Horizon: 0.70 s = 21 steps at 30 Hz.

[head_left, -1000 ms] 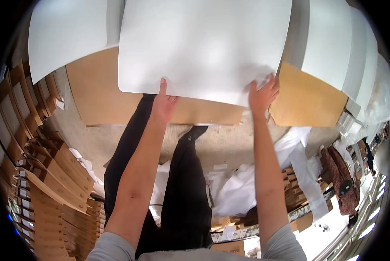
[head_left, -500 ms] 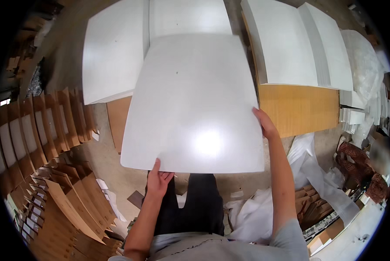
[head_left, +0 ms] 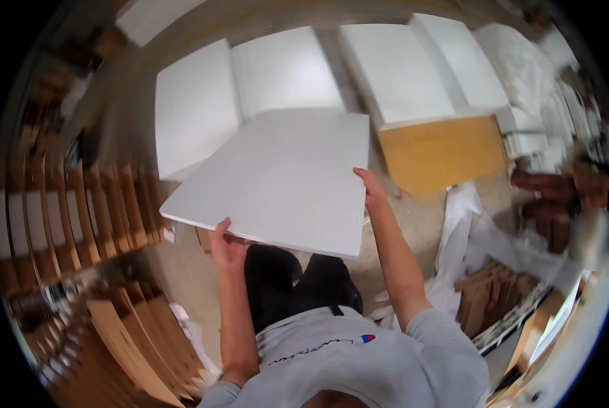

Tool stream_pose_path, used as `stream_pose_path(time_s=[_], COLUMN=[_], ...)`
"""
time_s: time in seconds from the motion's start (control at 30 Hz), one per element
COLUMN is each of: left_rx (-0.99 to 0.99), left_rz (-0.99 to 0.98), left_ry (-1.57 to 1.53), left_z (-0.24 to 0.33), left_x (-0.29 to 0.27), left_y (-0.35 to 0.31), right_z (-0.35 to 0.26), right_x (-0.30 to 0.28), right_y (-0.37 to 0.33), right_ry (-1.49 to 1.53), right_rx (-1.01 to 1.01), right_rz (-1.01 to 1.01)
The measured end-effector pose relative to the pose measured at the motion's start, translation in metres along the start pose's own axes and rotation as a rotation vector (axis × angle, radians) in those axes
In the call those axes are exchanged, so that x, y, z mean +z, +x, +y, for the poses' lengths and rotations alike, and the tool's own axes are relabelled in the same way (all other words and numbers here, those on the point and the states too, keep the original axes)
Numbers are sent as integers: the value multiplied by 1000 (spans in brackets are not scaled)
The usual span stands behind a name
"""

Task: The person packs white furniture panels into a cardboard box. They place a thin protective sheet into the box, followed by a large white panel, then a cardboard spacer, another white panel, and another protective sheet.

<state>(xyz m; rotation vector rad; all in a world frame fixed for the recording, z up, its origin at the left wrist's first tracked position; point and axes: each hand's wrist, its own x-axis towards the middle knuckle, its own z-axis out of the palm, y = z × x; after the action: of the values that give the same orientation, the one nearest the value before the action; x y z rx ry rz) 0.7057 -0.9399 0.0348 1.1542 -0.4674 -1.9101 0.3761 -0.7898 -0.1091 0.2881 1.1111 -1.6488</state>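
Observation:
A large flat white panel (head_left: 291, 180) is held out in front of my body, roughly level and turned a little. My left hand (head_left: 228, 246) grips its near edge toward the left, with the thumb on top and the fingers underneath. On the right side edge, my right hand (head_left: 369, 185) holds the panel, its thumb over the top face; the other fingers are mostly hidden below. Beyond the panel's far edge lie two stacks of similar white panels, a left stack (head_left: 196, 105) and a middle stack (head_left: 287, 71).
Farther right, more stacked white panels (head_left: 399, 75) rest on a yellow-brown board (head_left: 447, 153). Cardboard pieces stand in a row (head_left: 80, 211) at left, with folded cardboard (head_left: 134, 340) nearer. White plastic sheeting (head_left: 454, 238) and a carton (head_left: 495, 296) lie at right on the concrete floor.
The panel has swung so its near left corner points farther left, and it sits lower against the stacks. My view has shifted, and both hands keep hold of it.

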Motion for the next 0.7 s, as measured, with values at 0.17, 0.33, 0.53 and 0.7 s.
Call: stream_pose_path(time_s=[0.17,0.33,0.53,0.7], left_rx=[-115,-187,-88,99], left_rz=[-80,-392,-1005,-1512], left_ry=[62,263,508,477], left_z=[68,75,69,58], left_x=[7,-27,-3,38], left_y=[-20,-50,-124,-196], right_z=[4,64,119,175], right_x=[28,35,51,113], right_y=[-148,-278,-463,-589], right_ry=[200,202,294,404], right_rx=[-133,-463,-844,-1302], right_rz=[143,444,731,941])
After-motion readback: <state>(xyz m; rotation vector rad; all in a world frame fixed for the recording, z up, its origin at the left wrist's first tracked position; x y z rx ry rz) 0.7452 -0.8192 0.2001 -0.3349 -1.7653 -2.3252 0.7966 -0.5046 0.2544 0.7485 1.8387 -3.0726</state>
